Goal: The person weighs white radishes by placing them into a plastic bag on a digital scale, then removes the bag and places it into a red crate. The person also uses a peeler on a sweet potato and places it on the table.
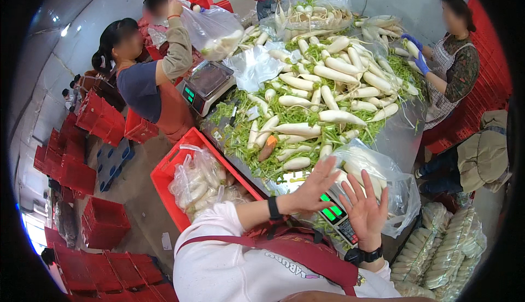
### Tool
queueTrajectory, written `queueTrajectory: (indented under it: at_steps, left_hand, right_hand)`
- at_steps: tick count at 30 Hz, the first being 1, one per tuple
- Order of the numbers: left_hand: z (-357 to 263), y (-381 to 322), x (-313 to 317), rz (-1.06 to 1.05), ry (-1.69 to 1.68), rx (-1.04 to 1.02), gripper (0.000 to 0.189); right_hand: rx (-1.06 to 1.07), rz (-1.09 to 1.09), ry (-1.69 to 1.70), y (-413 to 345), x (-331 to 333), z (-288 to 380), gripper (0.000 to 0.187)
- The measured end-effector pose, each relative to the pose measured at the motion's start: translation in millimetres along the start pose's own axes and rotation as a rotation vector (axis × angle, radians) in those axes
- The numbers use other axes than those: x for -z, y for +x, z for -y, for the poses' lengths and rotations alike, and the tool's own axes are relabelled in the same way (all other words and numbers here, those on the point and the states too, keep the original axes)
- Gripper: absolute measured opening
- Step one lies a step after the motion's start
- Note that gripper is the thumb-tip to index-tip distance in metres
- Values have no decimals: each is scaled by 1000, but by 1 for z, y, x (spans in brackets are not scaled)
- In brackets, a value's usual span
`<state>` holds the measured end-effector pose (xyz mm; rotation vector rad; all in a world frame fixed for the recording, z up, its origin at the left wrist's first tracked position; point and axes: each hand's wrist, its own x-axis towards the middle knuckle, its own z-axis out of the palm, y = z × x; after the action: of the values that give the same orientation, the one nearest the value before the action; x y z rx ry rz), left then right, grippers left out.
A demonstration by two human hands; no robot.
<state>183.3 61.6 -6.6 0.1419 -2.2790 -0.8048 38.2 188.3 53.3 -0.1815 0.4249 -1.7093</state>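
Note:
My left hand [312,187] is raised over the near edge of the table, fingers stretched out and holding nothing. Beside it, my right hand [366,207] shows its palm to the camera with the fingers spread, also without anything in it. Both hover around a digital scale [335,211] with a lit green display, which they partly cover. A clear plastic bag of white radishes [365,164] rests on the scale side, just beyond my right hand. A large heap of white radishes [336,72] with cut greens lies on the table past my hands.
A red crate [164,175] holding bagged radishes [201,183] stands at the table's left. Another scale [209,82] sits near a co-worker [143,80] lifting a bag. A gloved co-worker [451,64] stands at right. Wrapped radish bundles [443,244] lie at lower right.

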Motion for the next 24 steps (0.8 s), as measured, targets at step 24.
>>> queueTrajectory:
  at_steps: [24]
  left_hand:
    - [-61, 46, -86, 257, 209, -615, 49]
  right_hand:
    - [-144, 117, -61, -55, 30, 46, 80]
